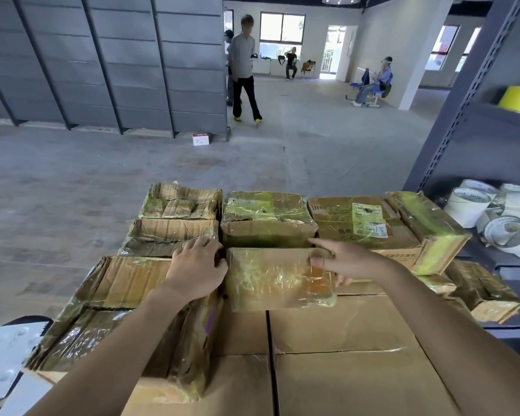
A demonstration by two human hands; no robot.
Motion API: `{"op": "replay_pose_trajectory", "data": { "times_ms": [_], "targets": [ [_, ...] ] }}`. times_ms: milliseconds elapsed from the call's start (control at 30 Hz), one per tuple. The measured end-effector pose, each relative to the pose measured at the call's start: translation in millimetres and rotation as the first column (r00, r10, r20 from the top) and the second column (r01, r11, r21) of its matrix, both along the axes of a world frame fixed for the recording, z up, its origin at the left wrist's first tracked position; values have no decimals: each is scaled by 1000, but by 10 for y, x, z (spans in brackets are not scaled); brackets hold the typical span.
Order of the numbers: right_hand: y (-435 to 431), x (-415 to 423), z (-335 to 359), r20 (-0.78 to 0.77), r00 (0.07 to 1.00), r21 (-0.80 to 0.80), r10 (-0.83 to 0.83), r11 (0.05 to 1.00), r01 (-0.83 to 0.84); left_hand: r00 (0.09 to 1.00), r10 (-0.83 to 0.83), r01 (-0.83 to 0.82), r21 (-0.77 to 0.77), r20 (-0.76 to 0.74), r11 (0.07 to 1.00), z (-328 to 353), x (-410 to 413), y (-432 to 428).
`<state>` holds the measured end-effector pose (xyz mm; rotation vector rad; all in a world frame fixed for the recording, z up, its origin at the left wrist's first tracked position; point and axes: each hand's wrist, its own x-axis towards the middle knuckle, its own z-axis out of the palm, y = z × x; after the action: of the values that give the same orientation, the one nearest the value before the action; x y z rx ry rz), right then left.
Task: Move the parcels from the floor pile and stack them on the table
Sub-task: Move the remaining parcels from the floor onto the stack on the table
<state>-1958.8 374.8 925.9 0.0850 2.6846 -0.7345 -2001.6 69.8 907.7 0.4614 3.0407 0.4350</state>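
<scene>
A small taped cardboard parcel (278, 279) lies on top of larger boxes in the middle of the stack. My left hand (197, 270) presses against its left side, fingers spread. My right hand (339, 261) grips its right end, thumb on top and index finger pointing out. Behind it stands a row of worn, tape-wrapped parcels: a green-tinted one (267, 219), one with a white label (364, 226) and a tilted one (427, 226). A stack of two parcels (174, 220) stands at the back left, and a big crumpled parcel (117, 319) lies under my left forearm.
Large plain boxes (342, 370) form the base in front of me. A grey metal shelf (463, 115) at the right holds rolls of tape (493, 211). Bare concrete floor stretches ahead with a small red-white box (201, 139). A person walks in the distance; others sit farther back.
</scene>
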Motion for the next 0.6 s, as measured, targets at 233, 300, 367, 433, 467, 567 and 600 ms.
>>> {"op": "replay_pose_trajectory", "data": {
  "times_ms": [233, 300, 367, 433, 467, 567, 600],
  "targets": [
    [-164, -132, -22, -101, 982, 105, -162, 979, 172, 1000, -16, 17, -12, 15, 1000, 2, 3, -23],
    [-197, -139, -31, -120, 979, 141, -164, 973, 181, 999, -24, 25, -29, 20, 999, 15, -2, -17],
    [-199, -155, -24, -117, 982, 149, -150, 975, 166, 999, -25, 27, -33, 34, 999, 37, 3, -7],
    [-170, -158, -14, -106, 987, 132, -116, 983, 130, 999, -22, 23, -18, 47, 1000, 58, -6, -11],
    [-151, -142, -3, -100, 991, 120, -93, 987, 105, 998, -16, 16, -1, 61, 1000, 73, -14, -20],
    [-75, -34, 44, -90, 995, 69, -51, 996, 58, 993, 17, -29, 107, 114, 994, 99, -36, -42],
    [-50, 10, 59, -90, 995, 37, -46, 998, 49, 991, 35, -53, 140, 128, 989, 121, -39, -41]
  ]
}}
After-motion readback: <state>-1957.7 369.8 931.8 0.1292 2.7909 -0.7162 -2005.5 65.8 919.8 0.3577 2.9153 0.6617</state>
